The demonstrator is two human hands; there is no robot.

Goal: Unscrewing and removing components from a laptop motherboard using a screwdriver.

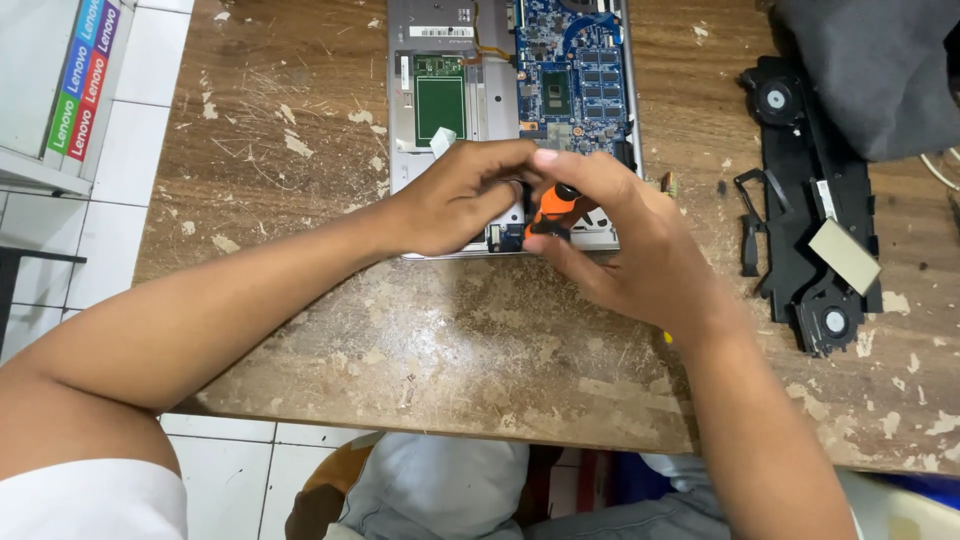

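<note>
Scarred, paint-flecked wood forms the surface (450, 340). An orange-and-black screwdriver (556, 207) stands over the near edge of an opened laptop chassis (440, 100), its long axis tilted, handle toward the upper right, tip down-left. The right hand (630, 250) has its grip clenched on it; the left hand (462, 195) pinches beside it. Black fan assembly (815, 200) lies well right.

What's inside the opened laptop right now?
Inside the laptop: a blue circuit board and a green panel. The left hand and right hand, holding an orange screwdriver, cover its near edge.
</note>
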